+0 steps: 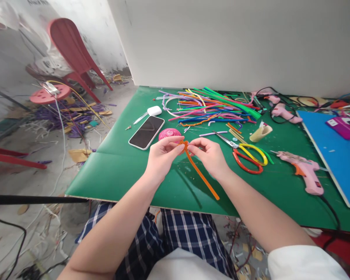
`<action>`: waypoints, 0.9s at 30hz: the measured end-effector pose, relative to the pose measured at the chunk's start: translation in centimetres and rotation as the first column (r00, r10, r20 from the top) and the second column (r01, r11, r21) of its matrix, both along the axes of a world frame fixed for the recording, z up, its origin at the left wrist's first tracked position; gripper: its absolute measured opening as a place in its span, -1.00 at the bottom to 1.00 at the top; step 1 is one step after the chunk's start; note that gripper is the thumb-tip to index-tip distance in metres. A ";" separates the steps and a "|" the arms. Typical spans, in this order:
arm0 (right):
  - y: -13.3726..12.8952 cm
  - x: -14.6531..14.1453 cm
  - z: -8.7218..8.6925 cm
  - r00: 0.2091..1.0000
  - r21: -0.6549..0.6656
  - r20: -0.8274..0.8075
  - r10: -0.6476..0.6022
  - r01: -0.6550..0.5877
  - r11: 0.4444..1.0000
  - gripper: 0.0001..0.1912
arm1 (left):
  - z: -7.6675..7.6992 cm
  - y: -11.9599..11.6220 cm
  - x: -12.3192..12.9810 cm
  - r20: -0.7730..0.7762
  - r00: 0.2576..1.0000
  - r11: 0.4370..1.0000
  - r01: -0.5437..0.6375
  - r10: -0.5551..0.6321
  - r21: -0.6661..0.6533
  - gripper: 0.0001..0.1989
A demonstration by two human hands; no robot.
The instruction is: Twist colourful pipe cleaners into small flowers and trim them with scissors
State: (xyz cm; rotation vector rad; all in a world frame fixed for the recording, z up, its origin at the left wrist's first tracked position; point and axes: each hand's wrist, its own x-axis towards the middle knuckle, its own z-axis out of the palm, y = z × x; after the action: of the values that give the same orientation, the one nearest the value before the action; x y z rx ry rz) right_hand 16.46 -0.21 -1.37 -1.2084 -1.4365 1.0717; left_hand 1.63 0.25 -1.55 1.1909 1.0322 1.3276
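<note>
Orange is the craft stem (203, 179), which is held up above the green bench (119, 171), near its front edge and before the person's body. Its upper end is bent into a small, knot-like form, and this part sits between the two hands. The left hand (162, 154) has its thumb and forefinger pressed together on the bent end; the right hand (212, 156) also pinches there from the other side. How exactly the bend is wound I cannot tell, because the fingertips cover much of it.

I judge that the step in hand is the shaping of this bent end. To do it well, the left grip should be a firm anchor, close to the bend, while the right one turns the stem by small amounts; a hard pull could make a sharp kink or loosen the form. It is also good to leave the long tail free, so that it does not catch on the bench.

As for direction, the long axis goes slantwise. From the fingers, the tail runs almost straight, toward the person and to the right, with its free end pointing to the near edge. A pink coil (169, 133) lies just beyond the left hand; scissors (236, 146) lie to the right of the right hand, untouched.
</note>
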 end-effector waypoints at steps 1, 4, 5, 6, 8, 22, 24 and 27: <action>-0.1 -0.1 0.0 1.000 0.017 0.027 -0.008 0.007 1.000 -0.84 | 0.0 0.0 0.1 0.007 1.000 1.000 0.000 0.000 -0.004 -0.77; -0.2 -0.3 -0.1 0.995 0.071 0.096 -0.032 0.025 0.997 -0.86 | 0.0 -0.1 0.2 0.027 1.000 1.000 -0.001 0.002 -0.007 -0.77; -0.3 -0.3 -0.1 0.992 0.091 0.118 -0.040 0.029 0.995 -0.87 | -0.1 -0.1 0.2 0.030 1.000 1.000 0.000 0.000 -0.009 -0.77; -0.3 -0.4 -0.2 0.989 0.110 0.141 -0.048 0.032 0.993 -0.88 | -0.2 -0.1 0.2 0.032 0.999 1.000 0.003 -0.003 -0.012 -0.77; -0.4 -0.4 -0.3 0.981 0.151 0.182 -0.067 0.040 0.988 -0.89 | -0.3 -0.2 0.2 0.031 0.999 1.000 0.011 -0.010 -0.019 -0.75; -0.7 -0.2 -0.5 0.917 0.481 0.336 -0.215 0.029 0.876 -0.88 | -0.3 -0.3 0.4 0.101 0.995 1.000 0.011 -0.009 -0.020 -0.72; -0.7 -0.2 -0.5 0.907 0.495 0.357 -0.222 0.018 0.869 -0.87 | -0.3 -0.3 0.5 0.093 0.996 1.000 0.006 -0.004 -0.021 -0.73; -0.8 -0.2 -0.5 0.899 0.502 0.372 -0.231 0.015 0.865 -0.86 | -0.2 -0.3 0.5 0.088 0.996 1.000 0.003 0.000 -0.028 -0.74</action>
State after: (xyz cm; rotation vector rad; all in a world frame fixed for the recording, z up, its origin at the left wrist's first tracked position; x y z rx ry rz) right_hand 16.25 -0.99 -1.90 -1.1724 -1.7920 0.3126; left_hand 2.16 -0.07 -1.79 1.1029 0.9834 1.3481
